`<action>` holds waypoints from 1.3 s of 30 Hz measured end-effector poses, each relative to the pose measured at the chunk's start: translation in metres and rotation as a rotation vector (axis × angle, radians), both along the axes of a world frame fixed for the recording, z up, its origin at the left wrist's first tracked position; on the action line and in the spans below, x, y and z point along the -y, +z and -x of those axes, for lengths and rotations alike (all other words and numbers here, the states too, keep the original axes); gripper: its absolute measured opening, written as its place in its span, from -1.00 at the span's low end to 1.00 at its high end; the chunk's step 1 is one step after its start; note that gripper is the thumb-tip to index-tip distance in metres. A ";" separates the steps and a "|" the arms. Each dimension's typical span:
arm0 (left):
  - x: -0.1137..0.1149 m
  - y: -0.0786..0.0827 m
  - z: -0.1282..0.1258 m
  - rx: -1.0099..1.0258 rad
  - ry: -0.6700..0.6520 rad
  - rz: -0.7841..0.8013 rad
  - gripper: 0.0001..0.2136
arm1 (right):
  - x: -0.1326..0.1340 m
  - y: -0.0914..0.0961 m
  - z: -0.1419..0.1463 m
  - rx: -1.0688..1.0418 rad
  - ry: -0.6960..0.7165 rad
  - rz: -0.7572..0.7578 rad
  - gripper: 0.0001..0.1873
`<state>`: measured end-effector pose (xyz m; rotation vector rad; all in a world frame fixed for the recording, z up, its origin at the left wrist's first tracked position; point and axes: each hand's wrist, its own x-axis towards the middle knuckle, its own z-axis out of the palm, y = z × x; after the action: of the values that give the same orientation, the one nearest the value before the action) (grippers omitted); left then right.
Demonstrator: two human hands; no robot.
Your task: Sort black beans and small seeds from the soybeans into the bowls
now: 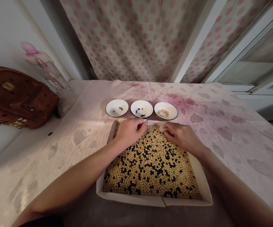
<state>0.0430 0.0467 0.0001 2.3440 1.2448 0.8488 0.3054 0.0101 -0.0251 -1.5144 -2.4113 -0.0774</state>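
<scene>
A shallow pale box (131, 199) holds a layer of small round beads (150, 164), mostly gold, with many black and a few red, green and blue ones. My left hand (132, 130) is over its far left part, fingers curled in and thumb near the index finger by the far wall. Across from it, at the far right part, my right hand (182, 136) has its fingers bent together low over the beads. Anything pinched in either hand is too small or hidden to make out.
Just beyond the box stand a left bowl (117, 103) and a middle bowl (147, 107) with a few dark beads each, and a right bowl (173, 110) with gold beads. A patterned cloth (233, 151) covers the table. A brown backpack (20, 97) sits at left; a dotted curtain (136, 41) hangs behind.
</scene>
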 end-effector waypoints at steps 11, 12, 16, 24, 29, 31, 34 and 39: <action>0.000 0.001 -0.001 -0.012 -0.002 0.018 -0.64 | 0.004 0.002 -0.007 -0.169 0.028 0.076 -0.76; 0.000 0.000 -0.001 -0.010 -0.003 0.017 -0.65 | 0.004 0.002 -0.007 -0.174 0.006 0.069 -0.76; 0.000 0.000 0.000 -0.008 -0.003 0.021 -0.65 | 0.005 0.001 -0.006 -0.068 -0.055 0.010 -0.80; 0.001 0.001 0.000 -0.013 -0.007 0.031 -0.66 | 0.007 -0.003 -0.002 0.051 -0.100 -0.070 -0.77; 0.001 0.002 0.000 -0.021 0.001 0.039 -0.64 | 0.005 0.001 -0.004 -0.149 -0.011 0.017 -0.74; 0.001 0.002 0.000 -0.025 0.003 0.038 -0.64 | 0.005 0.001 -0.004 -0.190 -0.016 0.013 -0.74; 0.000 0.001 -0.001 -0.025 0.003 0.047 -0.64 | 0.005 0.002 -0.004 -0.161 -0.030 0.013 -0.78; 0.001 0.001 -0.001 -0.016 0.002 0.057 -0.64 | 0.007 0.003 -0.002 -0.100 0.016 0.027 -0.80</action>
<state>0.0443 0.0462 0.0014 2.3094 1.2616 0.7859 0.3076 0.0036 -0.0216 -1.4736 -2.3545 0.0330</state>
